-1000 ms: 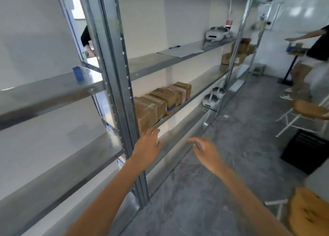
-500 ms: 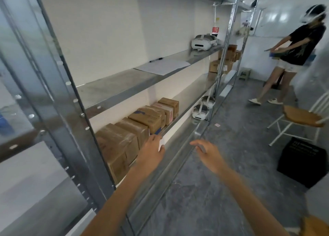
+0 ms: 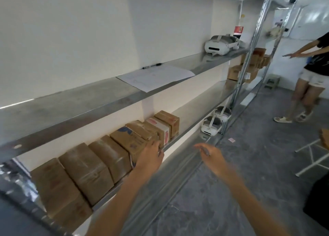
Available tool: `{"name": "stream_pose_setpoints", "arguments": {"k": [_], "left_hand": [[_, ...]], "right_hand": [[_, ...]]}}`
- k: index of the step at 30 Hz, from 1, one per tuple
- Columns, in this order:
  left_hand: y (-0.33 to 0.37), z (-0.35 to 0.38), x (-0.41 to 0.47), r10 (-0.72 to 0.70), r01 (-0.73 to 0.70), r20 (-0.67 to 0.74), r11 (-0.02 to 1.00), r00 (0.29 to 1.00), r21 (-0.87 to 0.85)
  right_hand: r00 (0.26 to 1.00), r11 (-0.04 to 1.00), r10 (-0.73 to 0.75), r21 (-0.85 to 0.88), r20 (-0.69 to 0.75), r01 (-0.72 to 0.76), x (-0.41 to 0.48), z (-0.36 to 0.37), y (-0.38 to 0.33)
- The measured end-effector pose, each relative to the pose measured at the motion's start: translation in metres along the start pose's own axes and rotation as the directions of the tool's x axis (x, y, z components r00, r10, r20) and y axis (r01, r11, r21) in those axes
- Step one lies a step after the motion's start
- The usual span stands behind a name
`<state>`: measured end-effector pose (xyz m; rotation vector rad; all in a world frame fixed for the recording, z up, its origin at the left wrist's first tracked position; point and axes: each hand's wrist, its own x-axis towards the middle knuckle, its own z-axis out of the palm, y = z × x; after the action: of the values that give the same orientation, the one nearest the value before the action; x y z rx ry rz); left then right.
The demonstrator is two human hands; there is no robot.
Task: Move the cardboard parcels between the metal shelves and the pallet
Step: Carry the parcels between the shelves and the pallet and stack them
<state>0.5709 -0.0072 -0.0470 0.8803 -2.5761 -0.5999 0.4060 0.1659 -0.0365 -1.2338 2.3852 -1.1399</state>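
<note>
Several brown cardboard parcels (image 3: 99, 162) stand in a row on the middle metal shelf (image 3: 194, 127). One of them carries blue print (image 3: 128, 139) and one has white tape with red marks (image 3: 160, 127). My left hand (image 3: 151, 157) reaches out with straight fingers and touches the front corner of the blue-printed parcel. My right hand (image 3: 210, 155) hovers lower and to the right, in front of the bottom shelf, fingers relaxed and holding nothing. No pallet is in view.
The upper shelf (image 3: 74, 107) holds a paper sheet (image 3: 156, 76), a pen and a white headset (image 3: 220, 45). Two more headsets (image 3: 211, 125) sit at the far end of the middle shelf. More boxes (image 3: 249, 66) lie beyond. A person (image 3: 313, 72) stands at right, near a white chair (image 3: 313, 157).
I have moved right along the shelves, past the upright post. The parcels are now closer, and my left hand has advanced onto the blue-printed parcel. My right hand stays empty.
</note>
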Motion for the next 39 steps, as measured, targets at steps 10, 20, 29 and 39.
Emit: {"name": "stream_pose_setpoints", "arguments": {"k": [10,20,29,39], "left_hand": [[0.01,0.051,0.087,-0.156,0.155,-0.016,0.986,0.988,-0.061],[-0.005,0.088,0.193,-0.292,0.29,-0.063,0.957,0.954,-0.029],[-0.042,0.126,0.259,-0.446,0.446,-0.023,0.888,0.895,0.115],[-0.025,0.125,0.267,-0.61,0.612,-0.091,0.791,0.787,-0.011]], "right_hand": [[0.983,0.994,-0.077,0.087,0.165,0.063,0.127,0.001,0.043],[0.945,0.979,-0.201,0.028,0.258,0.201,0.275,0.061,0.045],[0.829,0.925,-0.027,-0.3,0.558,0.232,0.361,0.127,0.076],[0.846,0.985,-0.169,0.106,0.505,0.134,0.419,0.086,0.083]]}}
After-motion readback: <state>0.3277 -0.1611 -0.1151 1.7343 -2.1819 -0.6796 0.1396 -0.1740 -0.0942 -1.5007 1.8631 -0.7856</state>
